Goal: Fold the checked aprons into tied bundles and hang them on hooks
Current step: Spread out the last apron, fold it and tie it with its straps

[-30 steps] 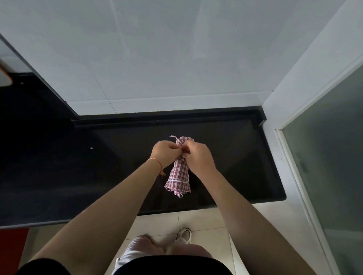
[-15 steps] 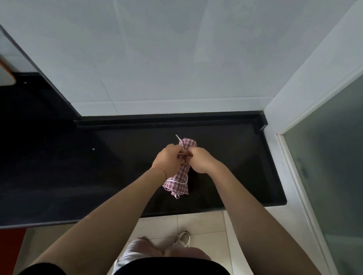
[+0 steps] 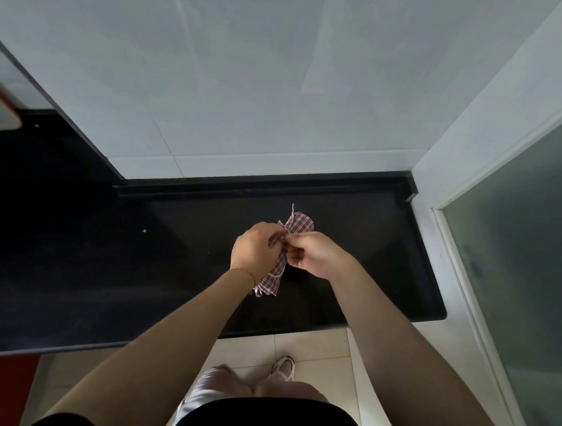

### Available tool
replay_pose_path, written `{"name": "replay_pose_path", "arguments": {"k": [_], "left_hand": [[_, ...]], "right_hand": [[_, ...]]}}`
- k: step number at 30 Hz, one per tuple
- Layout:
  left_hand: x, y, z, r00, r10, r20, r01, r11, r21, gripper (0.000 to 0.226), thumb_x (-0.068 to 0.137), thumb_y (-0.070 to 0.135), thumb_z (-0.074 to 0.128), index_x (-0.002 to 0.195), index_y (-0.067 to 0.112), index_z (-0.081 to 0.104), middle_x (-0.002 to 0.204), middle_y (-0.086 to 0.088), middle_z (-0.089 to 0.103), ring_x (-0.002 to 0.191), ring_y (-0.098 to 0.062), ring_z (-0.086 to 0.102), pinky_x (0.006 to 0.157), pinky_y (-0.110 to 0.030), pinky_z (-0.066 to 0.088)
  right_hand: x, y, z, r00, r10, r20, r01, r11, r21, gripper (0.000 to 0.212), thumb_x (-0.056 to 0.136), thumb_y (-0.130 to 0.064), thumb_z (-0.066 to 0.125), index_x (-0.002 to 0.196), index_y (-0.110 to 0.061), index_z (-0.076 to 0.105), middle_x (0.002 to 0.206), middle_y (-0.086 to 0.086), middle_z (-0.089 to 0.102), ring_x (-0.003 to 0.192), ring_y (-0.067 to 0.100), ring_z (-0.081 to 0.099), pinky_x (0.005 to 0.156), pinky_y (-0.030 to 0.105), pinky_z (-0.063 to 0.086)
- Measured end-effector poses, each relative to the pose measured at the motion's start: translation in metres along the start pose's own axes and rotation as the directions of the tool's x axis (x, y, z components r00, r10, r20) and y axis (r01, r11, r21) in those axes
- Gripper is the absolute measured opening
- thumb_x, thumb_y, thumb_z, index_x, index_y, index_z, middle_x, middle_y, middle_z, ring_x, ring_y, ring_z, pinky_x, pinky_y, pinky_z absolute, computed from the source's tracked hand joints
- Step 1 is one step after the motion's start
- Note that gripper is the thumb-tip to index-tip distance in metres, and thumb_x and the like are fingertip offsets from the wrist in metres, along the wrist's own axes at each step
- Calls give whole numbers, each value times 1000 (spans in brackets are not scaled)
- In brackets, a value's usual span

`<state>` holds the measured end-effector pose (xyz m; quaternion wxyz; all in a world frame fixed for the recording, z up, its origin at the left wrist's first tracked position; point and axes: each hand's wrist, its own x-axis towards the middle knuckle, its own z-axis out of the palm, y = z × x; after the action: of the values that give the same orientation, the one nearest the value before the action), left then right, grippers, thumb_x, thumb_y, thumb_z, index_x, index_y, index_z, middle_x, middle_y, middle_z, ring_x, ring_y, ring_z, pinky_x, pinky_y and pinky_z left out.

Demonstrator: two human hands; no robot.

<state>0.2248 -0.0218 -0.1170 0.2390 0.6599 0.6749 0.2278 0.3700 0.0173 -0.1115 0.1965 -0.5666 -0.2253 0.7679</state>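
A red-and-white checked apron [image 3: 300, 225] is rolled into a narrow bundle and held above the black countertop [image 3: 174, 256]. My left hand [image 3: 255, 252] grips the bundle's middle from the left. My right hand [image 3: 313, 253] pinches a thin strap against the bundle from the right, fingertips touching the left hand's. The bundle's upper end fans out above the hands, and its lower end [image 3: 270, 284] hangs below my left wrist. The middle is hidden by my fingers. No hooks are in view.
A white tiled wall [image 3: 246, 98] rises behind the counter. A white door frame with frosted glass [image 3: 513, 255] stands at the right. The counter's front edge runs above a tiled floor with my shoe [image 3: 284, 367]. A wood-edged object [image 3: 4, 110] sits far left.
The bundle has tilted so its top leans right, and both hands have shifted slightly left and down while working the strap at its middle.
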Motion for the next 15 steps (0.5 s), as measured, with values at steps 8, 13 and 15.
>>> {"name": "replay_pose_path", "arguments": {"k": [8,13,15], "left_hand": [[10,-4,1,999,-35,32,35,999,7,14,96,22,62,97,17,75,91,3,66,83,-13,61,75,-26,53],[22,2,0,988,-110,104,115,992,-43,6,90,17,65,92,22,67,93,4,62,82,-10,59,72,-22,52],[24,4,1,985,-122,122,127,991,-35,6,89,18,67,91,24,66,93,6,62,81,-8,60,71,-21,52]], "right_hand": [[0,-3,-5,999,-33,10,32,997,74,14,98,-1,56,108,3,66,93,12,63,84,20,61,84,35,54],[-5,-4,-10,996,-82,47,78,994,81,27,97,5,53,123,10,60,105,19,62,92,24,61,80,32,58],[-5,-4,-11,996,-80,37,78,995,67,29,96,5,54,124,11,58,103,18,62,88,23,61,80,33,58]]}}
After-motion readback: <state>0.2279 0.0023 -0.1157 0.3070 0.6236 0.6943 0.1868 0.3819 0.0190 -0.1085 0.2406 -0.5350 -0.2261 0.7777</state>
